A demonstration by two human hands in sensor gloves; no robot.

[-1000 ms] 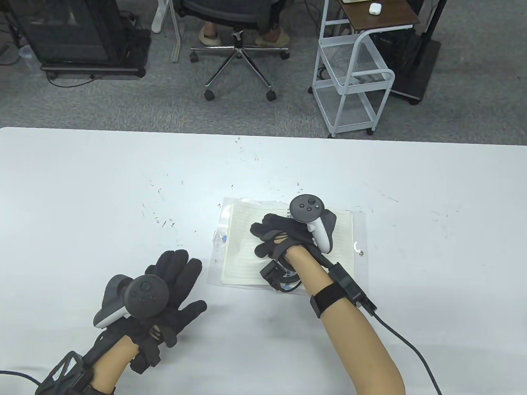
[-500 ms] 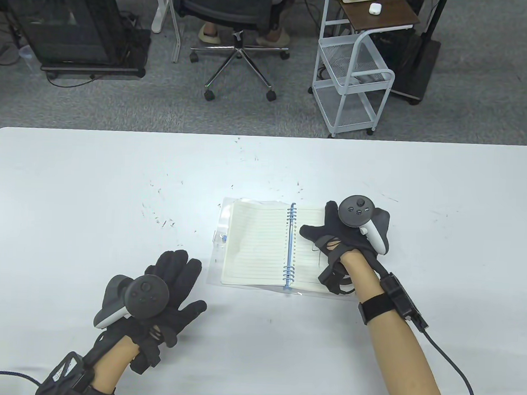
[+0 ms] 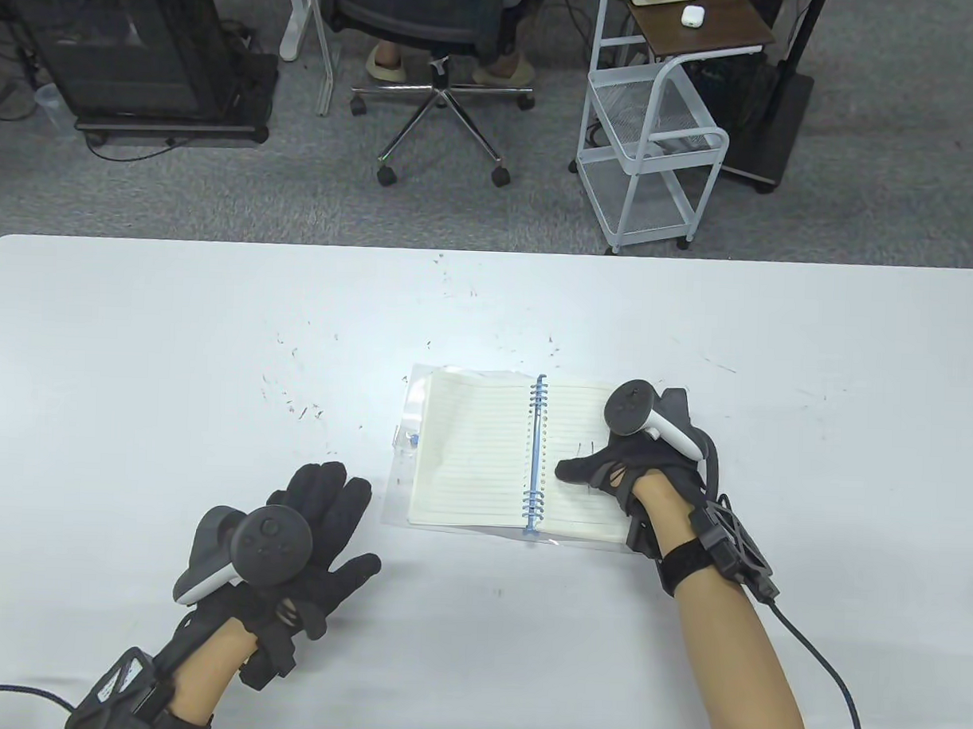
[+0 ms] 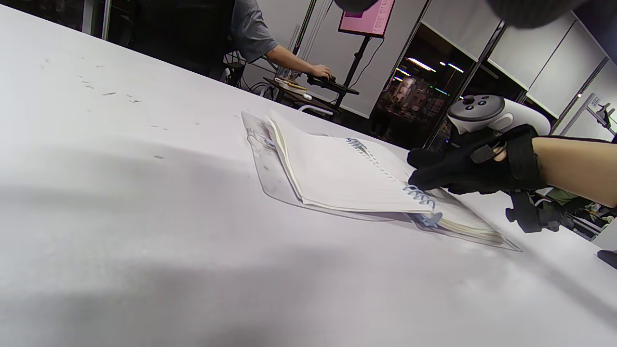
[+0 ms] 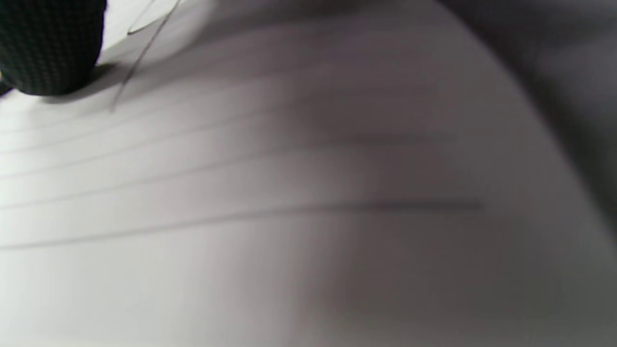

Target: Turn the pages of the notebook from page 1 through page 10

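Note:
The spiral notebook (image 3: 471, 452) lies open on the white table (image 3: 176, 354), with lined pages on both sides of its blue spiral (image 3: 536, 454) and a clear plastic cover under it. My right hand (image 3: 626, 465) rests on the right page, thumb pointing left toward the spiral; its other fingers are hidden under the tracker. The left wrist view shows the notebook (image 4: 337, 173) with my right hand (image 4: 462, 166) low on its right page. The right wrist view is filled by the blurred lined page (image 5: 241, 217), with one fingertip (image 5: 48, 43) touching it. My left hand (image 3: 313, 526) lies flat and empty on the table, left of and nearer than the notebook.
Small dark specks (image 3: 301, 410) are scattered on the table left of the notebook. Beyond the far table edge stand an office chair (image 3: 441, 76), a white wire cart (image 3: 653, 147) and a black cabinet (image 3: 139, 49).
My right hand moved from over the spiral and left page to the right page, then lowered and tilted onto it. The left hand has not moved.

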